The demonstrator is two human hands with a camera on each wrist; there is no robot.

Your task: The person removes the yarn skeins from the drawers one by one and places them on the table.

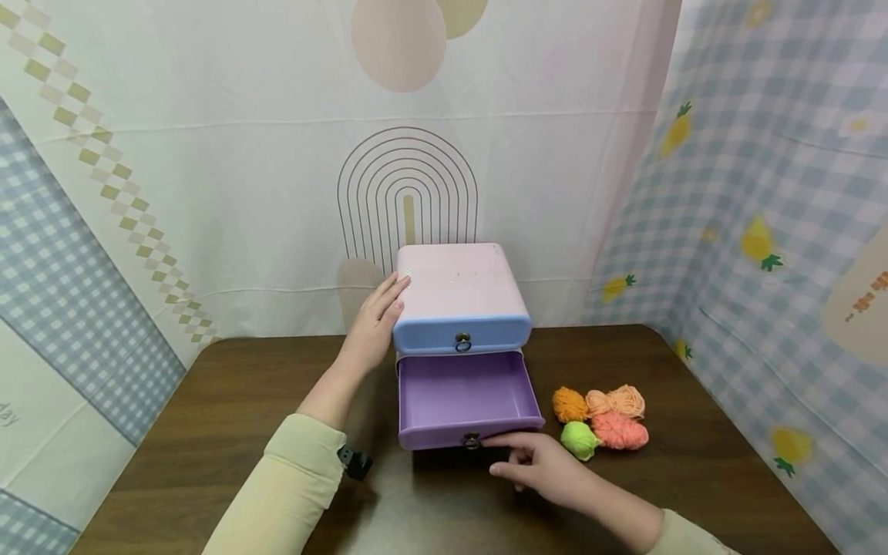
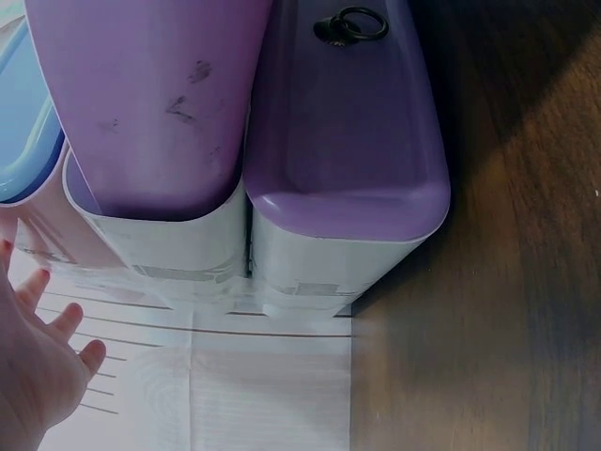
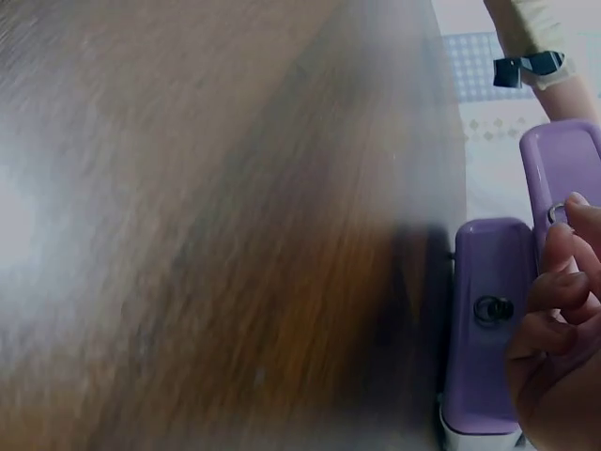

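A small drawer unit point(image 1: 454, 277) has a pink top tier with a blue drawer front point(image 1: 430, 335). Below it, a purple drawer point(image 1: 465, 385) is pulled out, its inside bare. My left hand point(image 1: 371, 327) rests with extended fingers against the upper left side of the pink tier. At the purple drawer's front, the index fingertip of my right hand point(image 1: 551, 470) touches the ring handle point(image 1: 472, 441), thumb apart from it and the other fingers bent. A lower purple drawer point(image 2: 347, 141), closed, shows in the left wrist view with its own ring.
Right of the unit lie small yarn balls: orange point(image 1: 570, 405), peach point(image 1: 616, 401), coral point(image 1: 620, 431) and lime green point(image 1: 579, 440). The brown wooden table point(image 1: 264, 385) meets patterned cloth point(image 1: 277, 193) hung behind and at the sides.
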